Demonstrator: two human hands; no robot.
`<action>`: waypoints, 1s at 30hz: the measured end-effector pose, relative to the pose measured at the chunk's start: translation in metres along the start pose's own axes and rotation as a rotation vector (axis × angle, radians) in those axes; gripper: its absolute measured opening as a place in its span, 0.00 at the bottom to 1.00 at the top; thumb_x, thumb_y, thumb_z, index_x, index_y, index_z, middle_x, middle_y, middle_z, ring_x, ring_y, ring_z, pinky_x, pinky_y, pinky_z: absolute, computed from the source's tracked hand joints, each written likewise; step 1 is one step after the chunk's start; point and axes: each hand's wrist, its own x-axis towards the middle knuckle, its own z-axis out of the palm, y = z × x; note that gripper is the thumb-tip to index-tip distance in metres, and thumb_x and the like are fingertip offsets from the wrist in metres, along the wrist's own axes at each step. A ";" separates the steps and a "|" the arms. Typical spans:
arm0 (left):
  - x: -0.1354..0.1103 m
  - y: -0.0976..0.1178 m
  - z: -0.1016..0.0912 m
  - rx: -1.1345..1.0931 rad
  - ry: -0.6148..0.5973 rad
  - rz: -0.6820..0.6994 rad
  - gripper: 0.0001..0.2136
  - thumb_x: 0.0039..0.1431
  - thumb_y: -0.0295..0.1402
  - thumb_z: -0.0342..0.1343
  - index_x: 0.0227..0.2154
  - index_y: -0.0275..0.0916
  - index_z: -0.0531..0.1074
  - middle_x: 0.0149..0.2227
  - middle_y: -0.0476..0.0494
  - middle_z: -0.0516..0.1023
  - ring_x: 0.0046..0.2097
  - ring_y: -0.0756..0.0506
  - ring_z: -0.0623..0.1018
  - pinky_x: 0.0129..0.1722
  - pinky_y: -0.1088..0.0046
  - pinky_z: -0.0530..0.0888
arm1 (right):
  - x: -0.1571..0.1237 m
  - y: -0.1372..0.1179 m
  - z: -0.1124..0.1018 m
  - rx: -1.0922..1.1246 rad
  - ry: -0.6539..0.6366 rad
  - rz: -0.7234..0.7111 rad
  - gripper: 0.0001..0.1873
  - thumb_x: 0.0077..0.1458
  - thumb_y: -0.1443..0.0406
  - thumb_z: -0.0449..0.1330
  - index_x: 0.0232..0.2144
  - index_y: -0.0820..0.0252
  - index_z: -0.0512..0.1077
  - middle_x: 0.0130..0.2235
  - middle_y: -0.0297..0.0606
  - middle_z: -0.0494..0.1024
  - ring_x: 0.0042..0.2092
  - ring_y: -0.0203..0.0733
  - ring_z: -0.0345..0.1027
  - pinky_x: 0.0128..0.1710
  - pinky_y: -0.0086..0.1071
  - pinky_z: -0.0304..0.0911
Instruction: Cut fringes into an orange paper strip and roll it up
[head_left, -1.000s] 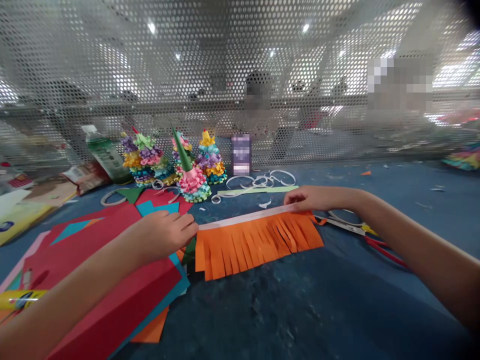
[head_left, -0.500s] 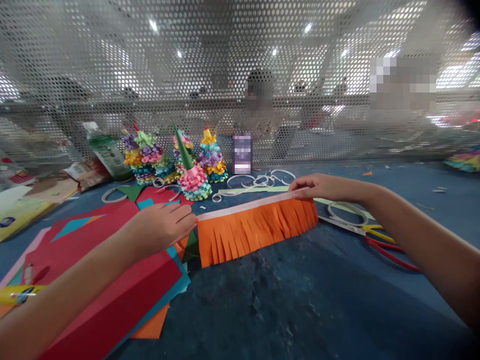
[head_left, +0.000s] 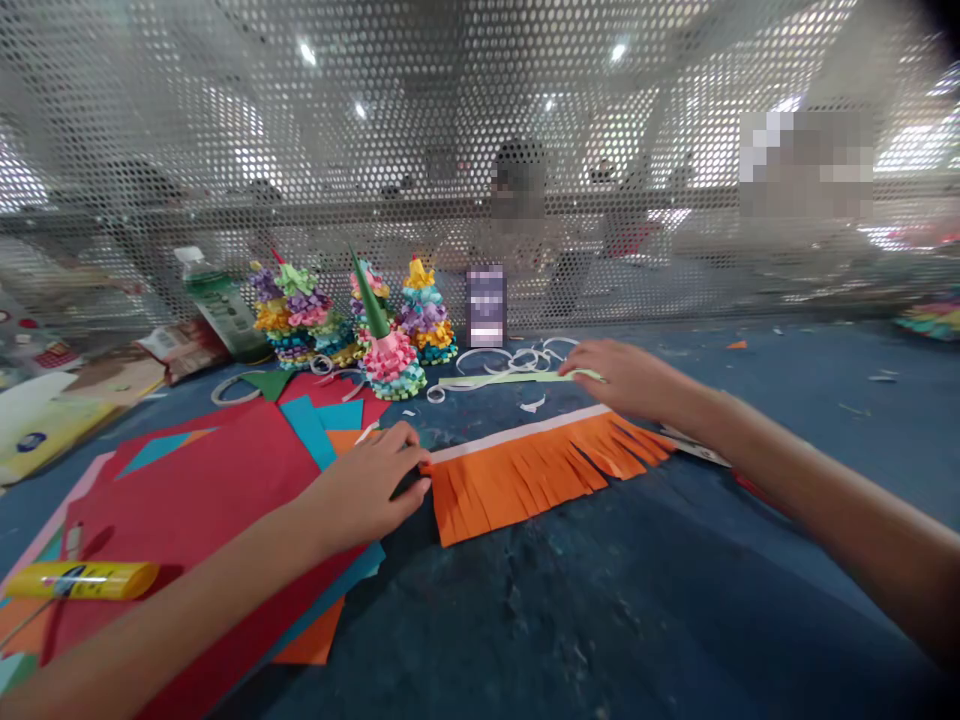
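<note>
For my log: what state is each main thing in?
Fringe, slit along lower edge, spread out
Left hand, at the fringe's left end
Right hand, at the green strip
Bottle, capped
Phone, upright
Tube, lying down
Red paper, lying flat
Front cone, upright
Scissors, mostly hidden, opening unclear

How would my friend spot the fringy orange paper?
On the blue table, look right of the left hand. The orange paper there has a white band along its far edge and, unlike the red sheet nearby, a cut fringe.

Your orange fringed paper strip (head_left: 517, 478), white-edged on top, lies slanted mid-frame; a thin pale-green paper strip (head_left: 517, 379) lies above.
</note>
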 end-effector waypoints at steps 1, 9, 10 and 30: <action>0.001 0.000 0.003 -0.023 0.002 -0.031 0.11 0.63 0.35 0.45 0.43 0.41 0.68 0.44 0.42 0.66 0.44 0.42 0.70 0.44 0.62 0.69 | 0.001 -0.016 0.012 0.007 0.029 -0.055 0.18 0.59 0.67 0.46 0.46 0.60 0.71 0.49 0.47 0.74 0.52 0.48 0.64 0.53 0.44 0.57; -0.003 0.018 0.010 -0.037 0.041 -0.046 0.08 0.62 0.31 0.46 0.40 0.37 0.69 0.40 0.41 0.71 0.45 0.41 0.70 0.45 0.60 0.69 | 0.002 -0.101 0.086 0.166 -0.055 -0.368 0.23 0.57 0.73 0.47 0.53 0.55 0.68 0.57 0.37 0.68 0.56 0.44 0.58 0.57 0.43 0.52; -0.005 0.023 0.008 -0.062 0.027 -0.044 0.08 0.62 0.31 0.47 0.41 0.37 0.68 0.41 0.40 0.71 0.45 0.41 0.71 0.45 0.61 0.70 | 0.003 -0.099 0.087 0.183 -0.059 -0.351 0.24 0.57 0.73 0.47 0.52 0.55 0.69 0.56 0.37 0.69 0.56 0.44 0.59 0.57 0.43 0.52; -0.036 0.080 0.017 -0.187 0.040 -0.060 0.11 0.63 0.28 0.40 0.40 0.36 0.67 0.42 0.38 0.69 0.45 0.41 0.71 0.47 0.57 0.71 | 0.045 -0.155 0.063 -0.111 -0.218 -0.111 0.24 0.59 0.51 0.48 0.34 0.64 0.74 0.38 0.51 0.77 0.40 0.54 0.70 0.38 0.41 0.61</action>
